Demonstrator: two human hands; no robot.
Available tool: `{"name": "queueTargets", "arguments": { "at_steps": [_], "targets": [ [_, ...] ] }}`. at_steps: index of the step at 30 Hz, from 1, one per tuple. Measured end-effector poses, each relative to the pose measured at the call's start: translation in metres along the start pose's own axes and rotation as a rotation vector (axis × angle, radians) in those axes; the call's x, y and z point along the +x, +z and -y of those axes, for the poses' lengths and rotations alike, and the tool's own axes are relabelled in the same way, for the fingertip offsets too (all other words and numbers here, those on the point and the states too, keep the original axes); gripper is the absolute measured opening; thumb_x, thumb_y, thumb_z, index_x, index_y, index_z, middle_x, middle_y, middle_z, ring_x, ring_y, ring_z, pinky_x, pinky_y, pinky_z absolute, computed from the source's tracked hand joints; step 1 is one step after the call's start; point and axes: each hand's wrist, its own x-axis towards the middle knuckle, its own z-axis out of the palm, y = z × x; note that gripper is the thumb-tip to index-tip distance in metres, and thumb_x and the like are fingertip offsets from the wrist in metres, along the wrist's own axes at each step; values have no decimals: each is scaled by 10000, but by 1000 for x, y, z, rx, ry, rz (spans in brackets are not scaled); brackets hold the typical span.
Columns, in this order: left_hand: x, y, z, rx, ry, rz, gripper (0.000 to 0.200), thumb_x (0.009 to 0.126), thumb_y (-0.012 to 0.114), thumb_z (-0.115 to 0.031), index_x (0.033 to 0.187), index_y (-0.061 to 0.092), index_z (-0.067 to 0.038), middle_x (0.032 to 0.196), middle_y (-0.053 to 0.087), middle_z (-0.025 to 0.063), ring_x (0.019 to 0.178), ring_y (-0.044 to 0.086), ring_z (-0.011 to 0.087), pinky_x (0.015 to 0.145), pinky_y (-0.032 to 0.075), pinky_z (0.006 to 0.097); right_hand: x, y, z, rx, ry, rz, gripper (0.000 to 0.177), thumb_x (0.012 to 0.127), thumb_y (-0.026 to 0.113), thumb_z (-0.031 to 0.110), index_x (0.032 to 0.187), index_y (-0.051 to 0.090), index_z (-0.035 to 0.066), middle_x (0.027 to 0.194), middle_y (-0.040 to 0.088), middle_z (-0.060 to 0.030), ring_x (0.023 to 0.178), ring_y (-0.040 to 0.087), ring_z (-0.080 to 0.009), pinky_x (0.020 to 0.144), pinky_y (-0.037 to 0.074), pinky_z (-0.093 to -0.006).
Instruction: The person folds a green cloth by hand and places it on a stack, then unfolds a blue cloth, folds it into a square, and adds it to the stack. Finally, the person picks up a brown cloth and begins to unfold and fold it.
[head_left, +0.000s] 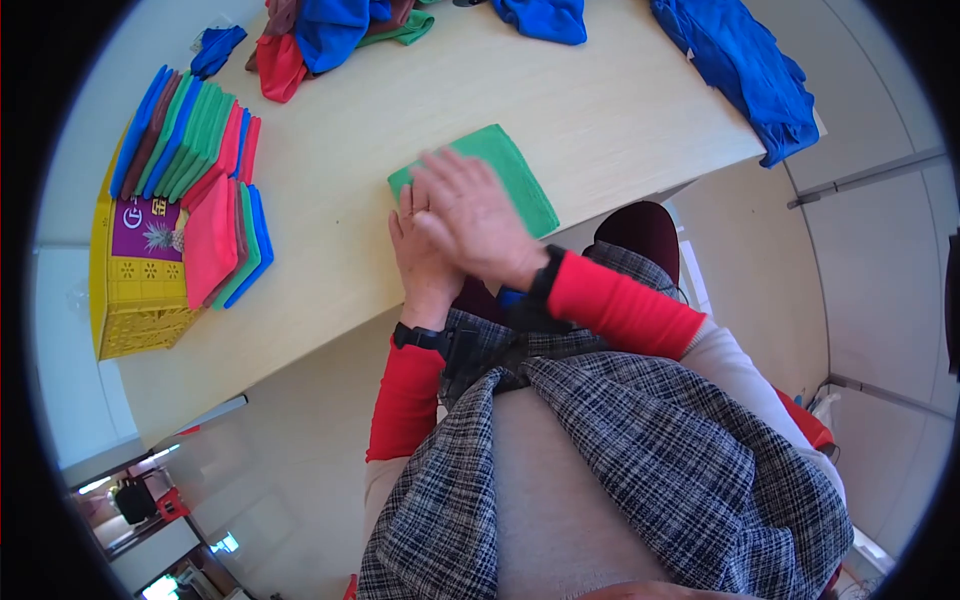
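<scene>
- Evidently at a smoothing step, as I judge it, a person works over a folded green cloth (515, 178) near the front edge of a pale table (620, 120).
- The left hand (428, 268) lies flat, its fingers straight and reaching over the cloth's left part; the right hand (478, 210), blurred, crosses above it with fingers extended.
- Both hands are open and I see nothing gripped; whether the right palm touches the cloth, I cannot tell.
- By my reading, the next move calls for uncrossing the hands and taking the cloth by its sides without loosening the folds, perhaps for the row of folded cloths (200, 140) at the yellow basket (150, 300) to the left.
- The cloth lies flat, its far side roughly parallel to the table's front edge, its right side running away from the person.
- Its long axis stays uncertain: the visible sides look nearly equal, and the hands cover the near left corner.
</scene>
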Motion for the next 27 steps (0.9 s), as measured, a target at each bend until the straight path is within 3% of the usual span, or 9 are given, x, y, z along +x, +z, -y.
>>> {"name": "queueTargets", "arguments": {
  "at_steps": [3, 6, 27],
  "targets": [
    [-2, 6, 7, -258, 22, -67, 646, 1016, 524, -410, 1566, 398, -94, 1635, 355, 147, 1545, 241, 334, 1227, 185, 576, -3, 17, 8, 152, -86, 41, 631, 993, 569, 367, 1482, 452, -14, 1549, 429, -237, 1474, 343, -430, 1217, 265, -538],
    [2, 4, 6, 115, 59, 6, 664, 1002, 533, -429, 1574, 389, -123, 1642, 345, 139, 1553, 221, 327, 1223, 177, 588, -8, 23, -1, 203, -7, 57, 609, 1013, 515, 395, 1456, 469, -20, 1526, 452, -234, 1465, 358, -415, 1214, 274, -519],
    [9, -7, -10, 181, -17, 24, 606, 1025, 537, -339, 1531, 424, -25, 1612, 379, 162, 1516, 301, 350, 1223, 237, 563, -26, -8, -55, -197, 51, 123, 611, 1030, 508, 391, 1492, 450, -4, 1575, 416, -198, 1495, 319, -403, 1225, 251, -519]
  ]
}}
